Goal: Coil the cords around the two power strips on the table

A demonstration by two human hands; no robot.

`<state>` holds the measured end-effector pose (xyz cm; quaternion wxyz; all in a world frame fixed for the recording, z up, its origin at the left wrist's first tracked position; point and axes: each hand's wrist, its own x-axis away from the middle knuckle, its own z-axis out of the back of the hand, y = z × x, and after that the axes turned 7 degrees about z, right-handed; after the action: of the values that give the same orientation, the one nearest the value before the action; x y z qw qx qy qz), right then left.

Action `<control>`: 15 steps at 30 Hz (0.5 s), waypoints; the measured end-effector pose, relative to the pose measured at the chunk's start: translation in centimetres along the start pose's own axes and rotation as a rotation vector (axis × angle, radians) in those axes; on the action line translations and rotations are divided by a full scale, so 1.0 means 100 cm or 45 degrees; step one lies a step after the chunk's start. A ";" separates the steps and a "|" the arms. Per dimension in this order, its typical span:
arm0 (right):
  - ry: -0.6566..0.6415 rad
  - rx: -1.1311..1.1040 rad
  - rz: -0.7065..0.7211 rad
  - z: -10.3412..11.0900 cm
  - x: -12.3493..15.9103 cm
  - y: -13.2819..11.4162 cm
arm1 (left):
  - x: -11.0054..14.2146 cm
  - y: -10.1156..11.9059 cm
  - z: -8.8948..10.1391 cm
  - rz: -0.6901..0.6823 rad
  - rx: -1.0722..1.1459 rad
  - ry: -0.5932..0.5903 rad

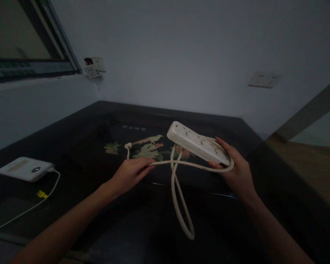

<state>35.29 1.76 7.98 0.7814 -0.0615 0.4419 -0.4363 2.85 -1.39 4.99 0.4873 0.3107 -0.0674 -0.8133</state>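
Note:
My right hand (238, 172) grips one end of a white power strip (195, 141), which tilts up to the left above the dark table. Its off-white cord (188, 164) bends around the gripped end by my right fingers. Pinched between the fingers of my left hand (134, 171) is a stretch of that cord, drawn across between both hands. A loop of cord (178, 205) hangs down in the middle. Just beyond my left hand, the cord's end with a plug (128, 146) stands up; its prongs cannot be made out.
A dark glossy table (79, 146) with a printed flower pattern (151, 150) lies below. On its left sits a white box-like device (27, 168) with a thin white cable (53, 189) and yellow tag (42, 194). Wall sockets (264, 79) are at right, loose-looking sockets (93, 69) by the window.

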 end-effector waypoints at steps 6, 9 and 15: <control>0.114 0.198 -0.042 0.025 0.013 0.006 | 0.024 -0.057 0.018 0.238 -0.190 -0.117; 0.123 0.246 -0.079 0.032 0.025 0.008 | 0.037 -0.077 0.029 0.398 -0.170 -0.212; 0.033 0.145 -0.249 0.019 0.066 0.009 | 0.046 -0.078 0.039 0.578 0.050 -0.202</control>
<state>38.83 -3.13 4.48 0.7315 -0.0541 0.4186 -0.5355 -6.74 -1.92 2.87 0.6446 0.2323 -0.1893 -0.7033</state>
